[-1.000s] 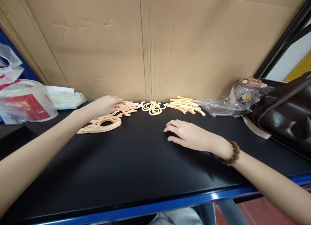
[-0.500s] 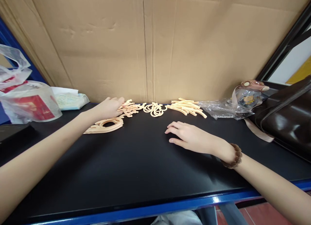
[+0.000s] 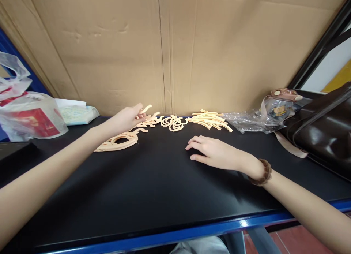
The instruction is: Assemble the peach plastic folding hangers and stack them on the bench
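Observation:
My left hand (image 3: 127, 118) is closed in a pinch on a short, wavy cream-coloured piece (image 3: 146, 108), which sticks up from the fingertips. Just below it spreads a heap of similar wavy pieces (image 3: 142, 130), partly hidden by the fingers. Larger flat cream-coloured pieces (image 3: 127, 142) surround an oval gap, nearer to me beneath the wrist. To the right of the heap lie several C-shaped hooks (image 3: 175, 127), then a bundle of straight cream-coloured sticks (image 3: 211, 120). My right hand (image 3: 212, 151) is open, palm down and low over the black tabletop (image 3: 153, 184), with nothing in it.
A cardboard wall (image 3: 109, 56) closes off the back. On the left are a plastic bag with a tub (image 3: 41, 115), a pack of wipes (image 3: 78, 113) and a dark box (image 3: 16, 153). Clear plastic wrap (image 3: 246, 122), a strapped bottle (image 3: 281, 105) and a brown bag (image 3: 326, 133) occupy the right.
My left hand has risen slightly from the heap, and a wavy piece now shows in its fingers. My right hand keeps its place; the view has shifted a little.

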{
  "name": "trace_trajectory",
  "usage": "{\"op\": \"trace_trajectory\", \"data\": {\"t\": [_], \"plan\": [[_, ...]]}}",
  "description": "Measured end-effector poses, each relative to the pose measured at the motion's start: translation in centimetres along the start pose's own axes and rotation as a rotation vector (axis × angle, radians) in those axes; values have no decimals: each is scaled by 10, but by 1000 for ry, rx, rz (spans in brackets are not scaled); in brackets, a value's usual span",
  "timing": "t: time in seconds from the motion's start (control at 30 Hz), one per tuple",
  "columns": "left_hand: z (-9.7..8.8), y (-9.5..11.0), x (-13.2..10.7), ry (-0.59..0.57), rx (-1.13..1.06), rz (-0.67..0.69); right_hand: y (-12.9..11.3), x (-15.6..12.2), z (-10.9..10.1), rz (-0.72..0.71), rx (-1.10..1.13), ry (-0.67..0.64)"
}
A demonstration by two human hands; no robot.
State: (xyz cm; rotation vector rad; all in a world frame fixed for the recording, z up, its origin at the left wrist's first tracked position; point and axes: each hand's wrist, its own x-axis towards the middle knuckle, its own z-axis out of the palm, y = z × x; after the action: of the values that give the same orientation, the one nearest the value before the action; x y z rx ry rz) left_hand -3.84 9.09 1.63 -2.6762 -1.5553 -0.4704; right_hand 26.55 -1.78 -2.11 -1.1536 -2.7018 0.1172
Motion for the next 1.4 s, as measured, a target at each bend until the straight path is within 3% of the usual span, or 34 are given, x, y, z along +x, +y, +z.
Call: {"op": "trace_trajectory", "data": {"t": [0.1, 0.23, 0.37, 0.53, 0.6, 0.67, 0.8, 0.97, 1.1, 1.27, 1.4], "plan": [[9, 50, -16, -163, -154, 76, 20, 1, -8, 186, 53, 110], [25, 112, -49, -331, -104, 237, 52, 0, -15, 437, -67, 296], [28, 136, -70, -332, -3, 231, 61, 2, -12, 430, 2, 263], [10, 126, -68, -400, -27, 308, 48, 5, -6, 375, 57, 209], [5, 114, -56, -426, -50, 309, 47, 5, -5, 366, 65, 213], [5, 101, -38, -368, -10, 278, 48, 5, -5, 361, 66, 213], [20, 78, 8, -123, 381, 192, 54, 4, -6, 366, 52, 213], [47, 66, 44, -83, 444, 185, 63, 4, -9, 418, 14, 230], [53, 68, 50, -47, 454, 152, 71, 4, -9, 425, -28, 251], [49, 74, 48, -32, 431, 124, 78, 3, -7, 449, -41, 279], [47, 77, 46, -46, 416, 130, 94, 5, -18, 502, -101, 411]]}}
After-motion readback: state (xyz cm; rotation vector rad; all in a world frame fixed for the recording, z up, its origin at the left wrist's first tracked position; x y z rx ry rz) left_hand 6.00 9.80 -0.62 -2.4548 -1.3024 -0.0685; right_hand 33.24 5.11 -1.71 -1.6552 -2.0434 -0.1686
